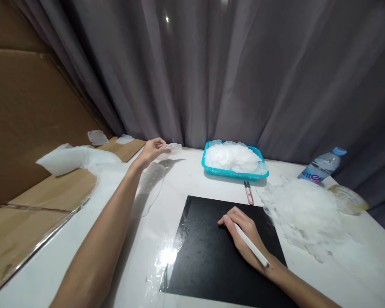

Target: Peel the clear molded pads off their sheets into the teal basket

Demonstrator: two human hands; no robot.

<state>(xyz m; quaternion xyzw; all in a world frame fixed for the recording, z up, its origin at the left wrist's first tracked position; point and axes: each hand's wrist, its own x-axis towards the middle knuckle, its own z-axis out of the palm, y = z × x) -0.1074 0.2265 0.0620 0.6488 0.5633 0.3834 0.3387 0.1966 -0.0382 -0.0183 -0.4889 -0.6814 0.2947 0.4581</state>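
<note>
My left hand [154, 149] reaches to the back of the white table, its fingers pinched on a small translucent white piece [173, 148] of thin, soft-looking sheet. Below that arm lies a larger clear sheet [152, 182] with small holes. My right hand [244, 231] rests over a black mat [199, 256] and grips a slim white pen-like tool [252, 246]. Its dark tip is mostly covered by my fingers, so its exact kind does not show. A turquoise basket [234, 174] at the back holds a heap of white translucent pieces [232, 156].
Red-handled thread snips [249, 193] lie between basket and mat. On the right are a pile of translucent scraps [308, 214], a water bottle [322, 167] and a tape roll [349, 199]. Cardboard [60, 192] with a white bundle [77, 158] lies left; a grey curtain [192, 77] hangs behind.
</note>
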